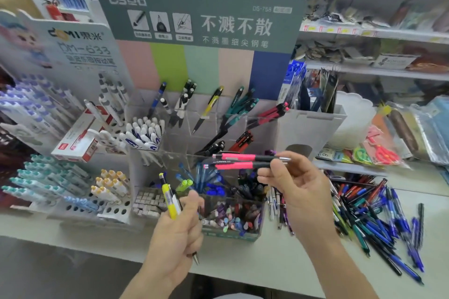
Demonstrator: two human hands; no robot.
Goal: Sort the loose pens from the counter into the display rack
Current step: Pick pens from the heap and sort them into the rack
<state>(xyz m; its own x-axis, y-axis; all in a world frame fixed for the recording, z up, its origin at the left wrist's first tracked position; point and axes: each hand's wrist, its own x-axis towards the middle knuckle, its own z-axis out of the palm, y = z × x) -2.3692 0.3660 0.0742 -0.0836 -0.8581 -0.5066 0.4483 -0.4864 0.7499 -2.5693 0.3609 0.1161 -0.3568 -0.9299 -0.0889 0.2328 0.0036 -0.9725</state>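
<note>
My right hand (298, 184) pinches two pink-and-black pens (239, 161) by their tips and holds them level in front of the clear display rack (213, 114). My left hand (177, 233) grips a yellow pen (170, 201) and a second pen whose metal tip pokes out below the palm. The rack's upper compartments hold black-and-white, yellow, teal and pink-and-black pens; its lower ones hold blue and dark pens. A pile of loose pens (374, 216) lies on the white counter (267, 262) to the right of my right hand.
White peg racks of pens (60, 177) and a red-and-white box (80, 138) stand at the left. A clear bin of small erasers (233, 221) sits below the rack. A grey holder (313, 128) and packaged scissors (381, 150) lie at the right, with stocked shelves behind.
</note>
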